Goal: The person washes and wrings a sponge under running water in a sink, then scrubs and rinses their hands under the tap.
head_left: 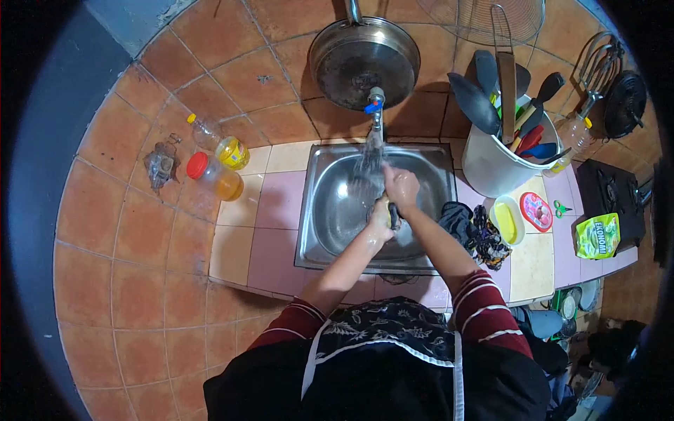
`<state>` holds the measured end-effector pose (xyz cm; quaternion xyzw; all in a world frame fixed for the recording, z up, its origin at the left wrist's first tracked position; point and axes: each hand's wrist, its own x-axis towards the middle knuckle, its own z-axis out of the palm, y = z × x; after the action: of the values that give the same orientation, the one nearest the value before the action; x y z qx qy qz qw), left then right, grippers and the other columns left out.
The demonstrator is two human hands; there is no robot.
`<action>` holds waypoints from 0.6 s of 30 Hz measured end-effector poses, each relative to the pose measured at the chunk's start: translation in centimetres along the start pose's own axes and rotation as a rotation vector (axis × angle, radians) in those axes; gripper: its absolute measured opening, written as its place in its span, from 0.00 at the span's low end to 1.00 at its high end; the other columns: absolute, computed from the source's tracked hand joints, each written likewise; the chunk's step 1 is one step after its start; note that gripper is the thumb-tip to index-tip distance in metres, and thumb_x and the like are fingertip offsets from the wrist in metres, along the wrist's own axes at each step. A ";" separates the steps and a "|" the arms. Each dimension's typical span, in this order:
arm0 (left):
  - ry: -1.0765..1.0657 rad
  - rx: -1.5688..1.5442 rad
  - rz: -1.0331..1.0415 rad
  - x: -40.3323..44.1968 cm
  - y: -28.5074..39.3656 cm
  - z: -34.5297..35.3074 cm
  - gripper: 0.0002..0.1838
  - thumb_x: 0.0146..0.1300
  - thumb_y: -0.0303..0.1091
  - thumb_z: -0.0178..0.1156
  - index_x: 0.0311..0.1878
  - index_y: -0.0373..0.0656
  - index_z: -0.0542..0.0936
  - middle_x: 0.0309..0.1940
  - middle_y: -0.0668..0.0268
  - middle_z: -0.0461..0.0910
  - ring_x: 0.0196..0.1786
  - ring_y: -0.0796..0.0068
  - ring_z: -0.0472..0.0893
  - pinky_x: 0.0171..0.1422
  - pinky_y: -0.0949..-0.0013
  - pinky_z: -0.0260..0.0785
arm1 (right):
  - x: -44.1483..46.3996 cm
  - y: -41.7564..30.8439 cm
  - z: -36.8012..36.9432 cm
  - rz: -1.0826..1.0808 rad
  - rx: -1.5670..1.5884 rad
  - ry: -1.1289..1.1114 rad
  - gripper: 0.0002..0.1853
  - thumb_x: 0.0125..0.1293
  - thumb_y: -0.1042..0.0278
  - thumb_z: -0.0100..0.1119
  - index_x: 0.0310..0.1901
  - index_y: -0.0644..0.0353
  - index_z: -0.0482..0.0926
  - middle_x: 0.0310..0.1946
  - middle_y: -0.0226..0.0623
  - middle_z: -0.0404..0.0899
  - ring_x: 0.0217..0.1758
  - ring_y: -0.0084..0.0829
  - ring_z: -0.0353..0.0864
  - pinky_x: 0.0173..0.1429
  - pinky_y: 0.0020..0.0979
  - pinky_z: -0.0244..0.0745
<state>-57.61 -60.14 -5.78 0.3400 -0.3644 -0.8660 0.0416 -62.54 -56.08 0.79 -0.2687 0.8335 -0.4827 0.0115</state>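
Observation:
Both my hands are over the steel sink (324, 231), just in front of the water running from the tap (377, 105). My left hand (380, 223) is closed around a small dark and yellowish thing (394, 217); its kind is mostly hidden by my fingers. Right above it, my right hand (402, 189) is closed too, close against the left, and what its fingers hold cannot be made out. My hands and forearms look wet. Water splashes into the basin left of them.
Right of the sink lie dark cloths (491, 242), a tub with something yellow (507, 219), a pink container (536, 212), green scissors (561, 208) and a green pouch (597, 236). A white utensil bucket (491, 167) stands behind. At left are a red-lidded jar (217, 179) and bottles (232, 152).

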 end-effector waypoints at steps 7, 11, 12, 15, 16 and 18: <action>-0.450 -0.279 0.172 2.2 2.8 -3.0 0.19 0.60 0.53 0.44 0.44 0.50 0.73 0.41 0.65 0.76 0.41 0.69 0.76 0.41 0.65 0.69 | -2.6 -1.5 2.4 -0.412 0.083 -0.090 0.19 0.57 0.48 0.48 0.23 0.51 0.81 0.21 0.51 0.76 0.27 0.51 0.77 0.32 0.45 0.71; 0.097 -0.087 0.060 -1.4 6.9 2.3 0.21 0.58 0.57 0.44 0.27 0.50 0.74 0.23 0.67 0.75 0.25 0.70 0.73 0.28 0.70 0.63 | 5.5 -2.5 1.1 -0.038 -0.050 0.023 0.18 0.59 0.52 0.47 0.24 0.55 0.80 0.22 0.48 0.76 0.28 0.50 0.77 0.34 0.44 0.71; 0.155 -0.235 0.076 -2.5 8.4 4.0 0.23 0.59 0.58 0.43 0.22 0.50 0.72 0.18 0.69 0.73 0.20 0.70 0.71 0.24 0.70 0.60 | 5.4 -2.1 2.3 -0.096 -0.023 0.056 0.19 0.60 0.52 0.45 0.24 0.57 0.80 0.22 0.48 0.76 0.28 0.49 0.77 0.34 0.43 0.71; -1.302 -0.274 0.341 1.8 10.1 -1.2 0.21 0.61 0.54 0.42 0.34 0.46 0.75 0.29 0.66 0.77 0.31 0.67 0.77 0.35 0.63 0.70 | 2.6 -6.2 1.2 -0.229 0.156 -0.038 0.20 0.61 0.52 0.43 0.24 0.56 0.80 0.22 0.48 0.76 0.27 0.49 0.77 0.35 0.44 0.71; -1.307 -0.269 0.351 1.7 10.2 -0.4 0.21 0.61 0.54 0.42 0.34 0.46 0.75 0.29 0.66 0.77 0.31 0.67 0.77 0.35 0.63 0.70 | 4.2 -5.3 1.9 -0.210 0.063 -0.013 0.19 0.60 0.52 0.45 0.25 0.56 0.80 0.23 0.48 0.76 0.28 0.49 0.77 0.35 0.44 0.71; -0.172 -0.316 0.256 1.3 9.1 1.8 0.19 0.62 0.53 0.43 0.40 0.49 0.75 0.35 0.67 0.78 0.36 0.71 0.78 0.41 0.65 0.71 | 6.7 -3.6 2.4 -0.164 -0.123 0.036 0.17 0.57 0.53 0.49 0.26 0.57 0.80 0.24 0.48 0.77 0.30 0.49 0.77 0.35 0.44 0.70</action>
<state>-61.26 -66.11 0.36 0.2050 -0.2663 -0.9259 0.1728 -66.03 -62.51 4.02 -0.3274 0.8367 -0.4349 -0.0595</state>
